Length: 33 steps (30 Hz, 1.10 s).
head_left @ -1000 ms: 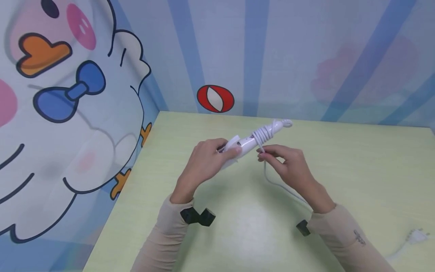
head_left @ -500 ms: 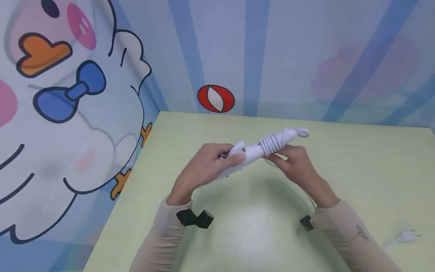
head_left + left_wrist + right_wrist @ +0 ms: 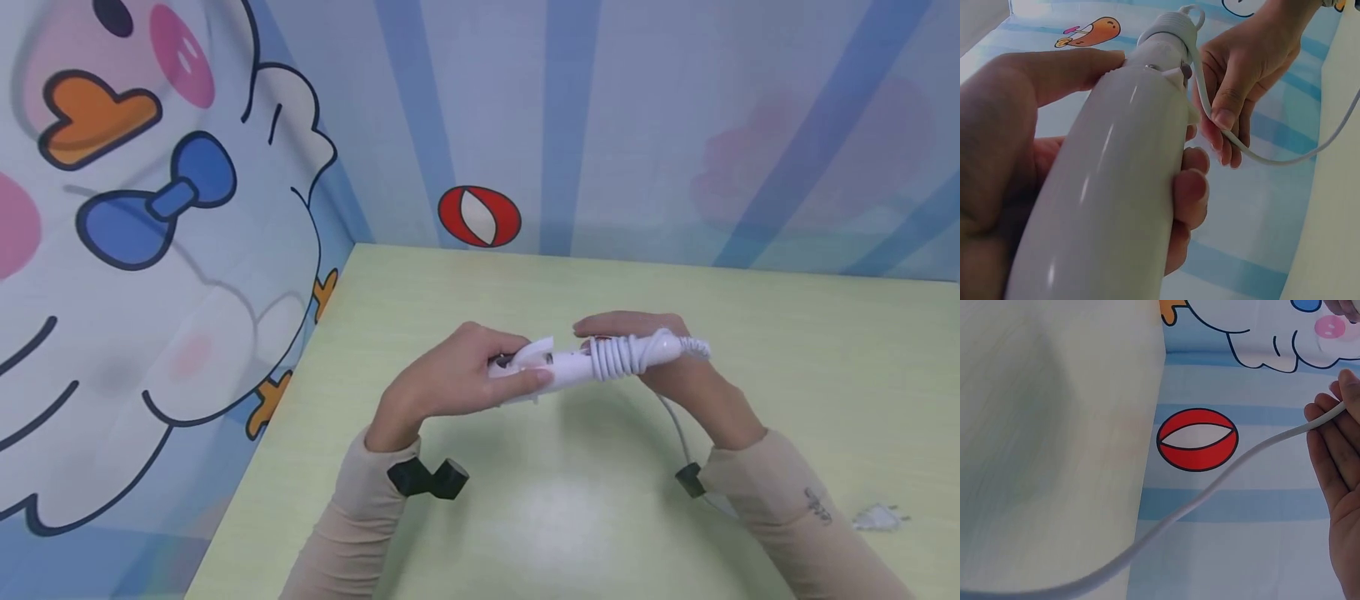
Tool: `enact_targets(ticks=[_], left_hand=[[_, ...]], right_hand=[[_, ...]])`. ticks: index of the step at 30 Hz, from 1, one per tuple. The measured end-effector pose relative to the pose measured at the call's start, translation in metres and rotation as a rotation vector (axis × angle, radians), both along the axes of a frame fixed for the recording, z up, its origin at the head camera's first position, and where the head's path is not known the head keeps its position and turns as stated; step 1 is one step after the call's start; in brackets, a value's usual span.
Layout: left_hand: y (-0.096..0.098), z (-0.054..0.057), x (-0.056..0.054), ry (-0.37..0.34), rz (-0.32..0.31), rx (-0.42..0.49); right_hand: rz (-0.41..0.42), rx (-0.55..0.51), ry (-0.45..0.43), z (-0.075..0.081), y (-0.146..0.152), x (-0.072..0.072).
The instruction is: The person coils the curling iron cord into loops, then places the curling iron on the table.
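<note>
My left hand [image 3: 465,375] grips a white curling iron [image 3: 573,367] by its wide body, near a raised lever [image 3: 534,353]; thumb and fingers wrap round it in the left wrist view. The iron is nearly level above the table. Several turns of its white cord [image 3: 618,357] circle the narrower handle end, which finishes in a ribbed cord sleeve [image 3: 695,347]. Behind that end is my right hand [image 3: 693,387], partly hidden by it. In the left wrist view, the right thumb and fingers [image 3: 1225,119] pinch the loose cord, which trails off in a curve.
The white plug [image 3: 879,518] lies on the pale green table [image 3: 487,283] at the right, beside the right sleeve [image 3: 787,492]. A striped blue wall [image 3: 637,125] stands at the back, and a cartoon bird panel [image 3: 210,350] at the left.
The curling iron has come down and right, turning from slanted to nearly level. My right hand has carried the cord from in front of the handle to behind it. The plug has slid left.
</note>
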<state>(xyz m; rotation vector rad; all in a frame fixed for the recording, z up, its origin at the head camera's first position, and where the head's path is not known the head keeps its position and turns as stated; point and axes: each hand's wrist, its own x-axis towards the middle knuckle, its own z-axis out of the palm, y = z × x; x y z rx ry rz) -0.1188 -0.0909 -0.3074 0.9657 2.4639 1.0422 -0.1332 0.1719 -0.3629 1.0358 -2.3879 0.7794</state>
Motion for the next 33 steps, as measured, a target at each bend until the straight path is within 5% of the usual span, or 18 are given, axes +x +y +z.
enact_targets(ticks=[4, 10, 17, 27, 33], left_hand=[[0.0, 0.002, 0.002, 0.0, -0.026, -0.025], [0.0, 0.002, 0.004, -0.033, -0.075, -0.034], [0.0, 0.002, 0.007, -0.048, -0.106, -0.102], [0.004, -0.004, 0.007, 0.015, -0.037, -0.286], [0.006, -0.013, 0.006, 0.016, 0.072, -0.378]], right_hand=[[0.075, -0.052, 0.032, 0.0, 0.003, -0.004], [0.215, -0.126, -0.053, 0.003, 0.005, -0.011], [0.175, -0.03, -0.005, 0.009, 0.006, -0.016], [0.146, 0.036, 0.083, 0.015, 0.008, -0.021], [0.121, 0.096, 0.133, 0.019, 0.003, -0.017]])
